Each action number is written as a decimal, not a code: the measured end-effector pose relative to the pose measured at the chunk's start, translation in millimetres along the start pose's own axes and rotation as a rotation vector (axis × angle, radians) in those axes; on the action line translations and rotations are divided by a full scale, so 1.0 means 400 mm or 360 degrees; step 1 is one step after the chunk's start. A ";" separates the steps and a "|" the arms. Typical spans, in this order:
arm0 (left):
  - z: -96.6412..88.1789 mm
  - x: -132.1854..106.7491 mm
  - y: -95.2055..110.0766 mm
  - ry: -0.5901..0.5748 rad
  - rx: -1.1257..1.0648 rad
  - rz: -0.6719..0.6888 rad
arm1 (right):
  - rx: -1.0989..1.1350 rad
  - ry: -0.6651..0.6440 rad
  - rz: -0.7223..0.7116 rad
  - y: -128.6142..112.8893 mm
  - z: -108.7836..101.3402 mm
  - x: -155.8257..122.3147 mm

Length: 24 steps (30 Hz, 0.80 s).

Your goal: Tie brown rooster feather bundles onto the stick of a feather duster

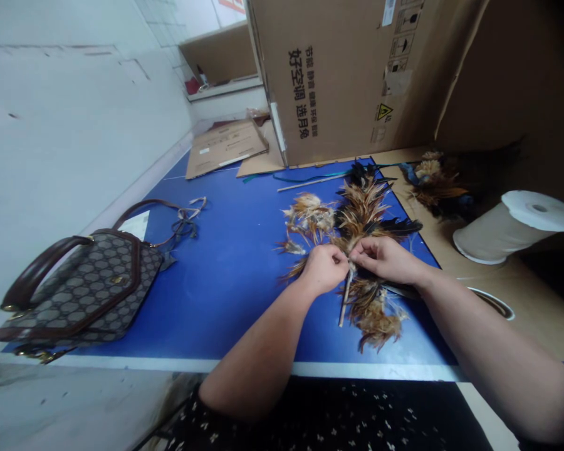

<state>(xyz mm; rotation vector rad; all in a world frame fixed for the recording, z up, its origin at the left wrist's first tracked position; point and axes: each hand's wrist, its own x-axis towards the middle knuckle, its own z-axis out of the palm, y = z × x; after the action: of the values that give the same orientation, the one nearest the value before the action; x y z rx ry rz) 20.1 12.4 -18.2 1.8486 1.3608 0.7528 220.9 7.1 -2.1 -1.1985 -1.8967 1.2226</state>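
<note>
My left hand (323, 267) and my right hand (386, 258) meet over a blue table (235, 269), fingers pinched together on a thin wooden stick (344, 300) wrapped with brown feathers (373, 313). The stick points down toward me between the two hands. A loose heap of brown, tan and black feathers (352, 216) lies just beyond my hands. Whether thread runs between my fingers is too small to tell.
A patterned brown handbag (82, 288) lies at the left with its strap. A white spool of thread (512, 227) and more dark feathers (439, 181) sit right. A large cardboard box (338, 75) stands behind, with flat cardboard (223, 147) and another thin stick (314, 182).
</note>
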 end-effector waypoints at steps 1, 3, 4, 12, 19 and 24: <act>0.000 0.000 0.000 -0.0003 0.0009 0.0011 | -0.0017 -0.0001 -0.0003 -0.002 -0.002 -0.001; -0.002 -0.001 0.000 0.0002 0.0021 0.0038 | -0.0047 0.0002 -0.0008 -0.006 -0.005 -0.003; -0.002 -0.001 0.000 0.0008 0.0027 0.0050 | -0.0054 0.0003 -0.0010 -0.007 -0.007 -0.004; -0.009 -0.002 -0.001 -0.0012 0.0126 0.0193 | -0.0145 0.0011 -0.0020 -0.001 -0.018 -0.005; -0.019 -0.008 0.016 -0.0058 0.0262 0.0238 | -0.0372 0.0028 -0.0029 0.001 -0.029 -0.005; -0.018 -0.010 0.029 -0.0041 0.0350 0.0110 | -0.0529 0.0069 -0.0029 0.010 -0.033 0.000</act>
<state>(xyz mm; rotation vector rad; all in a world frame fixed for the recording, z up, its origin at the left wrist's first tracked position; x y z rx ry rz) 19.5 7.6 -4.7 2.0779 1.4165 0.6320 233.1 13.1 -0.1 -1.3590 -2.1301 0.8849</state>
